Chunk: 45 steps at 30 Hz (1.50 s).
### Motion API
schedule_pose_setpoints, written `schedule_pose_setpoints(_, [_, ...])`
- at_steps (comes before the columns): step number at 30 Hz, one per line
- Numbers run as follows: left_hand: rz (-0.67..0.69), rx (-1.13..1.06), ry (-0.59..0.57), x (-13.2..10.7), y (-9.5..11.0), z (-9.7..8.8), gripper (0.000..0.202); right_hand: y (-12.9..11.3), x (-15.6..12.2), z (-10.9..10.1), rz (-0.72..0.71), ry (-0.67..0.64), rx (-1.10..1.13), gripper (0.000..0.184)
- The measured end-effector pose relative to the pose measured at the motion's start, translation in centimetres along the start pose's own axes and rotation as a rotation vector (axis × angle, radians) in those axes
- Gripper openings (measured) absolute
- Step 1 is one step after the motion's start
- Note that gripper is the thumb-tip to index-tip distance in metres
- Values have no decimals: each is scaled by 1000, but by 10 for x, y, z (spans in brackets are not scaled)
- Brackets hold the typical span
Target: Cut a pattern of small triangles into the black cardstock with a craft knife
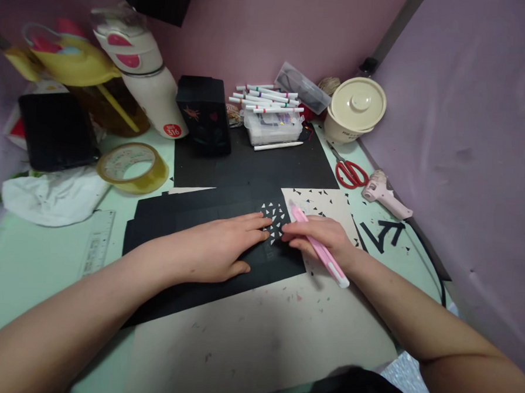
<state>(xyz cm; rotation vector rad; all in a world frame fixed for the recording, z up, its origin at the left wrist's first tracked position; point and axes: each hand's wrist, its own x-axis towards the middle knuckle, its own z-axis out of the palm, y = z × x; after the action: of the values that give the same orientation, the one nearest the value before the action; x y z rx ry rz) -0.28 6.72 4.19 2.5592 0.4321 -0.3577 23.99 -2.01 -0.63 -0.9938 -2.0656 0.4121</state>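
A sheet of black paper [191,216] lies on a pale board [255,331]; near its right end is a cluster of small triangular cutouts [273,217] with the light board showing through. My left hand [229,241] rests flat on this paper, fingers stretched toward the cutouts. On their other side, my right hand [322,238] holds a pink craft knife [319,246], its white end slanting down toward me and its tip pointing up and away. The fingertips of that hand touch the paper's right part; whether they pinch a scrap cannot be seen.
Tiny black scraps [317,202] litter the board, with black strips [379,235] farther right. Red-handled scissors [350,173] and a glue gun [386,194] lie beyond. Behind stand markers [267,100], a lidded cream pot [355,110], a black box [204,117], tape [132,166] and a white bottle [153,94].
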Motion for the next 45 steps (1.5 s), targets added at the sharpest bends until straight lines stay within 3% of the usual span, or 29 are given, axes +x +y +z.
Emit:
schedule_pose_setpoints(5, [12, -16, -7, 0, 0, -1, 62, 1, 2, -3, -206, -199, -156, 21])
schedule_pose_setpoints(10, [14, -20, 5, 0, 0, -2, 59, 1, 1, -5, -175, -76, -248, 11])
schedule_pose_setpoints(14, [35, -11, 11, 0, 1, -2, 60, -1, 4, -3, -226, -188, -222, 19])
schedule_pose_setpoints(19, [4, -6, -7, 0, 2, -3, 61, -1, 4, -3, -204, -112, -304, 12])
schedule_pose_setpoints(24, [1, 7, -6, -1, 2, -3, 62, -1, 4, -3, -216, -158, -254, 13])
schedule_pose_setpoints(27, [6, 21, 4, -2, 2, -2, 61, 0, 3, -4, -136, -42, -197, 10])
schedule_pose_setpoints(30, [7, 39, 13, -1, 1, -1, 61, 1, 1, -7, -11, 70, -45, 23])
schedule_pose_setpoints(33, [2, 78, 24, 2, 1, -2, 58, 3, -1, -9, 132, 60, 56, 35])
schedule_pose_setpoints(35, [-9, 125, 57, 2, 5, -2, 53, 4, -1, -9, 201, 73, 99, 32])
schedule_pose_setpoints(39, [-46, 274, 117, -7, 30, 7, 55, 2, 1, -9, 357, 163, 169, 20])
schedule_pose_setpoints(43, [60, 359, 71, -19, 61, 34, 58, -2, 3, -9, 487, 225, 204, 14])
schedule_pose_setpoints(45, [83, 390, 114, -19, 68, 47, 60, -4, 3, -9, 559, 239, 227, 13])
